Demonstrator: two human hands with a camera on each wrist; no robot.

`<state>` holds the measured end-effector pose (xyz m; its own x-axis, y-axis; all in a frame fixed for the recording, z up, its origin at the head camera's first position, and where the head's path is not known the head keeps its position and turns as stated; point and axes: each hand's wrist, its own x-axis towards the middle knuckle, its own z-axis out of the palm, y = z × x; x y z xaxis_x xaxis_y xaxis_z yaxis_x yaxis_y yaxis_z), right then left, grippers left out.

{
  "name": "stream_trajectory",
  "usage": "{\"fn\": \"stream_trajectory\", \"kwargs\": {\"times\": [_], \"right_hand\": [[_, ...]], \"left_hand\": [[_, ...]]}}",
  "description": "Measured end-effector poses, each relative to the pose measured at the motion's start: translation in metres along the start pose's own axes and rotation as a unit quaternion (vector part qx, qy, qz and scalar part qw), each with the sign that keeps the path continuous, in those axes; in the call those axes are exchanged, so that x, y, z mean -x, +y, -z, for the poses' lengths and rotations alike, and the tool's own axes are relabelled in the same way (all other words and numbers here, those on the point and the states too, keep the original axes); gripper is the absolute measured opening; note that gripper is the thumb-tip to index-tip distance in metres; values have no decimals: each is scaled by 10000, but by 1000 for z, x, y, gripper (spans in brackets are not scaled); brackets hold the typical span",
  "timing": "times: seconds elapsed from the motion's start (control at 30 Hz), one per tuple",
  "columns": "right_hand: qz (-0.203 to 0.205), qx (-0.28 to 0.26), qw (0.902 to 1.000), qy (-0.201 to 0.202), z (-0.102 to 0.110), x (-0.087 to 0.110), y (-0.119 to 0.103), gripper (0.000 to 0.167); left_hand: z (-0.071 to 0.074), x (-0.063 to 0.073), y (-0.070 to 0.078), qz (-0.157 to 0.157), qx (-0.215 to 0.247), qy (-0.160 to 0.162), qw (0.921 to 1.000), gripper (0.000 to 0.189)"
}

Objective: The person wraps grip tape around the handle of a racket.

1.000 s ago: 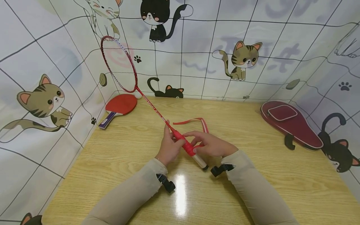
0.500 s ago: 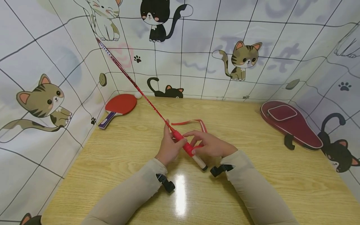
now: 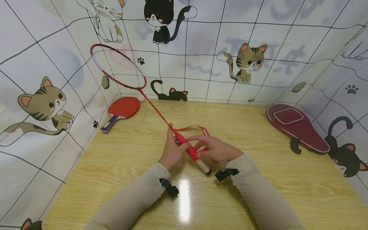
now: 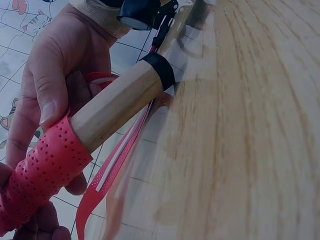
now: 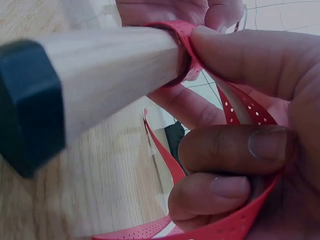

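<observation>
A red badminton racket (image 3: 156, 111) slants up to the left in the head view, its head raised before the wall. My left hand (image 3: 172, 151) holds its handle from the left, thumb on the red wrap. Perforated red grip tape (image 4: 47, 167) covers the handle's upper part; bare wood (image 4: 122, 102) and a black butt cap (image 5: 32, 107) show below. With the thumb at the wrap's lower edge, my right hand (image 3: 217, 148) grips the loose tape (image 5: 240, 107), which runs through its curled fingers. The tape's free length trails on the table behind that hand.
A red table tennis bat (image 3: 125, 107) lies at the back left, a white ball (image 3: 141, 98) beside it. At the right stands a dark red racket case (image 3: 296, 126). Cat-patterned walls border the wooden table (image 3: 120, 188).
The racket has rolled about its shaft: its head passed edge-on and now shows a wide oval leaning left. The trailing tape has shifted slightly left and nearer. Both hands stay nearly in place.
</observation>
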<state>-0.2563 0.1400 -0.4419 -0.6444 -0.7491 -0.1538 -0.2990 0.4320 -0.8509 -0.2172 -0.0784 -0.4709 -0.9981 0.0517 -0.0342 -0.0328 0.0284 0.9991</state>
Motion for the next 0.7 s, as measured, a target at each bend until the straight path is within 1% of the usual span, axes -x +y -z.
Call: {"fn": "stream_trajectory", "kwargs": {"times": [0.17, 0.33, 0.43, 0.5, 0.63, 0.7], "right_hand": [[-40, -26, 10000, -10, -1, -1, 0, 67], [-56, -33, 10000, 47, -1, -2, 0, 72], [-23, 3, 10000, 79, 0, -2, 0, 73], [6, 37, 10000, 88, 0, -2, 0, 72], [96, 62, 9999, 68, 0, -2, 0, 70], [153, 50, 9999, 52, 1, -2, 0, 70]], "left_hand": [[0, 0, -1, -32, 3, -58, 10000, 105], [0, 1, 1, -121, -261, -118, 9995, 105], [0, 2, 2, -117, -388, -130, 9991, 108], [0, 2, 3, -61, -393, -121, 9991, 109], [0, 2, 3, 66, -239, -106, 9996, 108], [0, 2, 3, 59, -188, -104, 9998, 108]]}}
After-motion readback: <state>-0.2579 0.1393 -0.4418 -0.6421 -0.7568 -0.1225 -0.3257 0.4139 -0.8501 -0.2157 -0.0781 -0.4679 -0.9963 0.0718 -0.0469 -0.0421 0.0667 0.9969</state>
